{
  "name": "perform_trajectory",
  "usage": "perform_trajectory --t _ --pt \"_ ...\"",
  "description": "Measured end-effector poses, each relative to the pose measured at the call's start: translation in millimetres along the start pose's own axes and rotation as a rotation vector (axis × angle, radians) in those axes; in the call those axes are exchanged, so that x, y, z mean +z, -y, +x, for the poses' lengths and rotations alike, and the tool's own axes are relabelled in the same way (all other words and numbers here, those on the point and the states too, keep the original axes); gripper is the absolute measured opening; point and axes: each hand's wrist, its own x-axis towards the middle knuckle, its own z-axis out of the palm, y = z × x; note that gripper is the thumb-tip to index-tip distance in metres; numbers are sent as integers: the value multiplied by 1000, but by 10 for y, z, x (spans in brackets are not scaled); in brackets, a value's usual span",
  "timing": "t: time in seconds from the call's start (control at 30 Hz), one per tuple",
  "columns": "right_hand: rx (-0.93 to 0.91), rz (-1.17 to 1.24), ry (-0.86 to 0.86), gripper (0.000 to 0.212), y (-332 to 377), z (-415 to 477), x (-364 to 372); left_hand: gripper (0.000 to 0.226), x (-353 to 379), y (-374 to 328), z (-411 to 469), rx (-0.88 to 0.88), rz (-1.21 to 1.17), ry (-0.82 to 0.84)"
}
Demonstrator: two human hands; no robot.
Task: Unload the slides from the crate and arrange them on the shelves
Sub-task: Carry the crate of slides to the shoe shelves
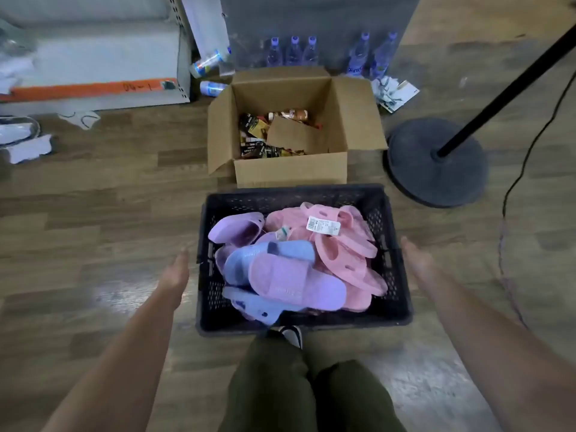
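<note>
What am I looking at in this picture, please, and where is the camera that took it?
There is no machine here: a person works with bare hands. The one picture comes from a camera worn on their head, looking forward and down. The left hand and right hand are held out on either side of a dark crate that stands on the wooden floor. Both hands are open and hold nothing. The crate is full of slides in pink, purple and blue. Beyond it stands an open cardboard box with packets inside, then a row of bottles. At the right is a stand's round base.
</note>
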Motion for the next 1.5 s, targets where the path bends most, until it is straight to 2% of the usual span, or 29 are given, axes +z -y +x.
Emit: perform_trajectory --t 0.07,0.1,0.2,0.23,0.33,0.47,0.6,0.83,1.07,1.33,1.5 --pt "-17 34 3 92 -13 229 81 66 127 -5 195 8 -46 16" --pt "-22 65 18 94 -20 340 110 63 185 -30 264 10 -95 63" --pt "11 140 83 61 -5 557 161 57 281 -56 419 17 -153 135" --pt "18 164 111 58 9 616 170 57 283 -54 477 16 -152 133" --pt "15 232 276 56 50 749 202 62 308 -74 645 -52 -166 165" --pt "56 191 357 63 76 781 207 67 368 -82 788 -129 -297 281" --pt "109 229 354 72 135 768 228 70 419 -54 880 -142 -319 306" --pt "115 244 290 71 239 534 145 74 373 -150 766 -112 -286 254" --pt "77 245 277 74 470 -204 -370 66 -51 -529 -153 -60 -308 199" --pt "-14 209 282 66 865 -1778 -1330 61 -848 -783 -1964 1 -351 140" --pt "-90 142 312 59 975 -2750 -1905 57 -1366 -631 -3147 37 -454 129"
